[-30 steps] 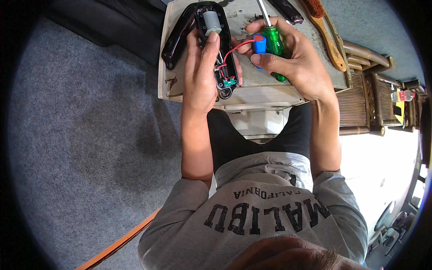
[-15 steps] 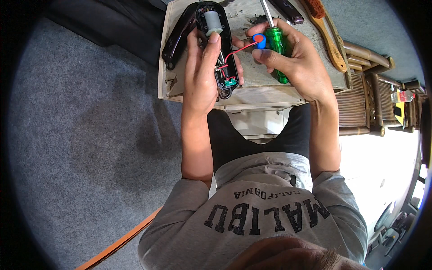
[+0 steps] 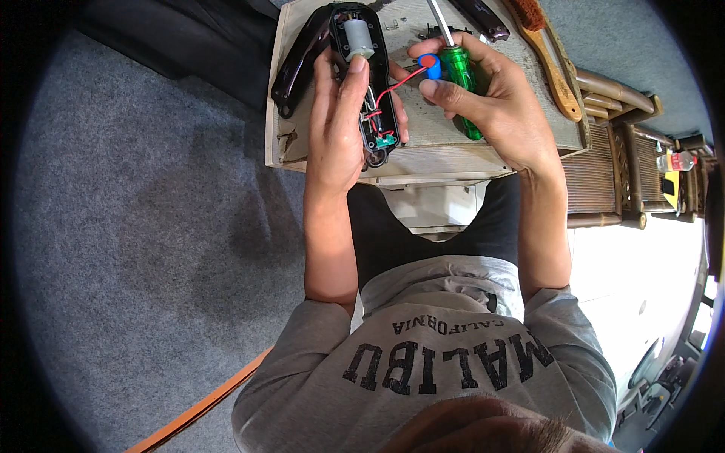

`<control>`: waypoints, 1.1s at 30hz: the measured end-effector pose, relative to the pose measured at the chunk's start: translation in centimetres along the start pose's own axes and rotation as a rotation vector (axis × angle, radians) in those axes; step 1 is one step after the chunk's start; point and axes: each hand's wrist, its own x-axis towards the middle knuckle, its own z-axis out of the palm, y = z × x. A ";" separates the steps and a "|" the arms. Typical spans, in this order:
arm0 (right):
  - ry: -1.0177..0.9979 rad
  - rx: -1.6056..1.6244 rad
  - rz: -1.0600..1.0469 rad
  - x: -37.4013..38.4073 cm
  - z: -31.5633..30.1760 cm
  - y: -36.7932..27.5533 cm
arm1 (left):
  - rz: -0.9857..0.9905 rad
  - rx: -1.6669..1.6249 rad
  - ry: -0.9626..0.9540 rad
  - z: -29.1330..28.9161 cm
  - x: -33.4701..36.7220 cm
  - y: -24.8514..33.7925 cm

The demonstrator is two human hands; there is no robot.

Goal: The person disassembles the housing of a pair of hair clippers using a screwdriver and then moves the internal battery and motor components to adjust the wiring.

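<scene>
My left hand [image 3: 337, 140] is wrapped round an opened black hair clipper housing [image 3: 387, 94], held upright over the wooden box, its thumb near the pale cylindrical motor [image 3: 358, 38]. Thin wires and a small green circuit board [image 3: 386, 141] show in the lower half. A red wire [image 3: 402, 81] runs out to a blue cylindrical battery [image 3: 431, 69] with a red end. My right hand [image 3: 510, 109] pinches that battery between thumb and fingers. Tucked in the same hand is a screwdriver [image 3: 459, 66] with a green see-through handle, its metal shaft pointing up and away.
A dark glossy shell piece [image 3: 296, 75] lies left on the wooden box top [image 3: 438, 155]; another dark piece [image 3: 483, 19] is at the back. Small black parts [image 3: 438, 32] sit behind my right hand. A wooden-handled brush [image 3: 555, 72] lies right. Beyond stands a bamboo bench [image 3: 596, 174].
The battery has shifted slightly left and tilted, with the right fingers moving along with it. The screwdriver's shaft leans a little further left. My left hand and the housing stay nearly in place.
</scene>
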 end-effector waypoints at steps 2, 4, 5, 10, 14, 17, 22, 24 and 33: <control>0.015 -0.013 -0.007 0.0 0.1 0.1 | 0.001 0.001 0.000 0.0 0.0 -0.1; 0.012 -0.017 -0.005 0.0 0.0 0.1 | 0.005 -0.005 -0.008 -0.1 0.0 -0.1; 0.009 -0.022 -0.004 0.0 0.0 0.1 | 0.005 -0.005 -0.008 -0.1 0.0 -0.1; 0.018 -0.024 -0.009 -0.1 0.1 0.1 | 0.006 -0.006 -0.013 -0.1 0.0 -0.1; 0.014 -0.048 0.003 -0.1 0.0 0.1 | 0.032 0.072 0.040 0.4 -0.1 -0.1; 0.015 -0.040 0.005 -0.1 0.1 -0.1 | 0.025 0.067 0.039 0.4 -0.1 -0.2; 0.022 -0.053 -0.004 -0.1 0.1 -0.1 | 0.029 0.067 0.040 0.3 -0.1 -0.4; 0.020 -0.052 0.001 -0.1 0.1 -0.2 | 0.025 0.037 0.006 -0.1 0.0 -0.3; 0.021 -0.079 -0.002 -0.1 0.1 -0.1 | 0.035 0.061 0.030 0.4 -0.1 -0.3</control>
